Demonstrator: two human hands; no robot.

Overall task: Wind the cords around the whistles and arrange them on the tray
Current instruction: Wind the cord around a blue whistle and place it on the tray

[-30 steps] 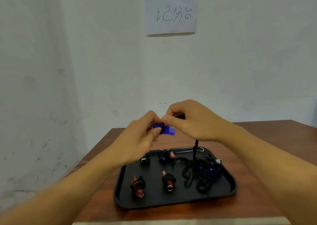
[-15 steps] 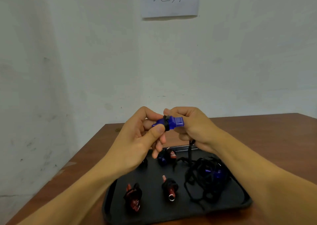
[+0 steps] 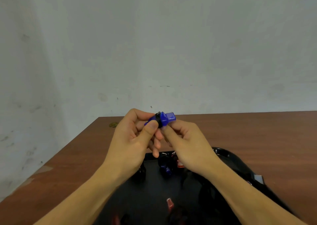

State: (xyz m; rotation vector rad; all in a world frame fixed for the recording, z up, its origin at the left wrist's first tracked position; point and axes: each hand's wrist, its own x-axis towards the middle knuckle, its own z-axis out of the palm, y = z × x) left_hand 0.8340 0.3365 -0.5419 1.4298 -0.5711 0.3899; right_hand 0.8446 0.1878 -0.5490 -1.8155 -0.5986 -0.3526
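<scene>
Fingers of both my hands are closed on one blue whistle [image 3: 163, 119], which I hold up in the air above the far part of the black tray [image 3: 231, 156]. My left hand [image 3: 132, 139] pinches the rounded end of it: the thumb presses from the near side and the index finger curls over the top. My right hand [image 3: 185, 139] holds the other side from below, with the thumb tip and the fingertips against the body, and the flat mouthpiece sticks out past them, pointing to the right and a little away from me. A black cord [image 3: 158, 118] is wrapped tightly around the middle of the whistle, between my two grips. I see no loose end hanging from it.

Below my wrists the tray lies on a brown wooden table [image 3: 257, 130] that stands against a pale wall [image 3: 154, 53]. On the tray a second blue whistle [image 3: 165, 168] lies near the far edge, just under my hands, and a red whistle [image 3: 169, 204] lies nearer to me, both with dark cord on them. More dark shapes are on the tray, partly hidden by my right forearm and blurred, so I cannot tell what they are.
</scene>
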